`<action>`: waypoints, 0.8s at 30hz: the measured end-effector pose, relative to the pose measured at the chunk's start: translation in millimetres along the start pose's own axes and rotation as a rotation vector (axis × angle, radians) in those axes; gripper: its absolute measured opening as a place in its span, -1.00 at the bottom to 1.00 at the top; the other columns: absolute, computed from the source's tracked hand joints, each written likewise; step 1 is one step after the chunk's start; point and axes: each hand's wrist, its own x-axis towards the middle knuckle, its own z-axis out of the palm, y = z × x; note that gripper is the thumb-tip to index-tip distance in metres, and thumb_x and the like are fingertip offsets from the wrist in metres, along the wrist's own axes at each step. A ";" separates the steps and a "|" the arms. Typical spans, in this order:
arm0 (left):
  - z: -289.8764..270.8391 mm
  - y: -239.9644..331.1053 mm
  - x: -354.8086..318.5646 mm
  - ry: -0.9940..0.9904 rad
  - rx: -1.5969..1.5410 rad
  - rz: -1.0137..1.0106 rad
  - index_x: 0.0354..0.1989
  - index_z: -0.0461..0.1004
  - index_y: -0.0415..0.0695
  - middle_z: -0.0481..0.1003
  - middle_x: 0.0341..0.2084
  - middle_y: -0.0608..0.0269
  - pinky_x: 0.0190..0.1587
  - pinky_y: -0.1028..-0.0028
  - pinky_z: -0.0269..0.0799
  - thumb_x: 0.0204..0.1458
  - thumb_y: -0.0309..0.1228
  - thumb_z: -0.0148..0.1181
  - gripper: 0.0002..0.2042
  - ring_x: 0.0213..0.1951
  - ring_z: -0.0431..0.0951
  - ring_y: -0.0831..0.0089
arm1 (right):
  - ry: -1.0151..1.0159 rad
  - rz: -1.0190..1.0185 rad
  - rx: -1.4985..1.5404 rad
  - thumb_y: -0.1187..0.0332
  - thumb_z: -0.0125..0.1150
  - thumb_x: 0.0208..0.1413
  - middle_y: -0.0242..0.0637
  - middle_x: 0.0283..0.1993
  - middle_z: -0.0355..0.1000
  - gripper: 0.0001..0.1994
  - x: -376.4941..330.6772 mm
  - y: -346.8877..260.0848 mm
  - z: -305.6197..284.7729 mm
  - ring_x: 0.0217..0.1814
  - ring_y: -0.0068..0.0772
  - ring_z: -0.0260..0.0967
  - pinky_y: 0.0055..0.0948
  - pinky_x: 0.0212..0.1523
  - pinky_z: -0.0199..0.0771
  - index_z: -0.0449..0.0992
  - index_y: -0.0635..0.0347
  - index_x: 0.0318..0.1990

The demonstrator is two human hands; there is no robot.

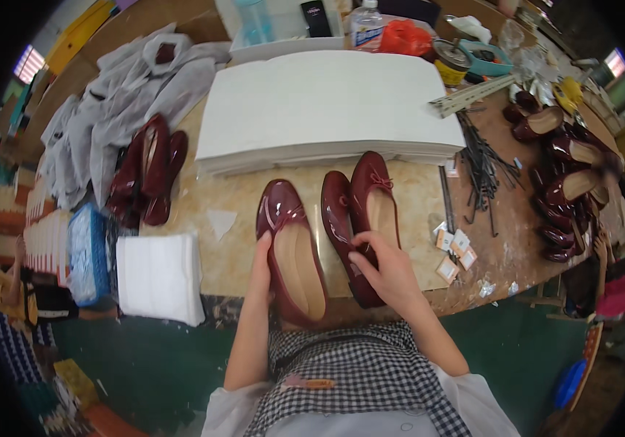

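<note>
Three glossy burgundy ballet flats with small bows lie in front of me. My left hand (255, 271) grips the outer side of the left ballet flat (281, 200), its thumb along the edge and its other fingers hidden underneath. This shoe has its beige insole up. My right hand (387, 271) closes round the back part of the other two. Of these, the right ballet flat (365, 175) has its opening upward, and the middle ballet flat (336, 218) is tilted on its side against it.
Behind the shoes lies a stack of white paper (319, 102). At left are a white folded cloth pile (158, 277) and more burgundy shoes (153, 171). Black strips (481, 167), small tags (454, 253) and a heap of shoes (571, 186) occupy the right. Other people sit at both sides.
</note>
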 end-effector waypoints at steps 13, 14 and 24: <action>38.9 -5.8 -10.9 0.275 1.751 0.566 0.04 0.31 -0.31 0.47 -0.32 -0.09 -0.23 0.21 0.42 -0.09 -0.12 0.29 -0.39 -0.32 0.54 0.04 | -0.189 0.018 -0.422 0.38 0.20 0.07 -0.09 -0.36 0.47 -0.60 -19.6 27.3 -28.3 -0.36 -0.08 0.46 -0.26 -0.32 0.46 0.36 0.10 0.10; 47.6 -8.0 -8.2 0.248 1.747 0.537 0.03 0.32 -0.34 0.47 -0.34 -0.10 -0.26 0.20 0.43 -0.09 -0.11 0.28 -0.39 -0.35 0.55 0.02 | -0.010 -0.052 -0.447 0.38 0.21 0.06 -0.09 -0.39 0.46 -0.57 -17.8 33.1 -30.4 -0.38 -0.10 0.45 -0.28 -0.31 0.45 0.35 0.10 0.12; -6.0 -6.0 6.5 -0.090 0.215 0.351 0.08 0.31 -0.28 0.52 -0.23 0.12 -0.33 0.35 0.48 0.08 -0.27 0.15 -0.55 -0.38 0.57 0.24 | 0.019 0.477 0.764 0.39 0.16 0.16 -0.30 -0.10 0.50 -0.60 -14.4 103.8 -40.2 -0.19 -0.53 0.45 -0.57 -0.16 0.47 0.34 0.32 0.14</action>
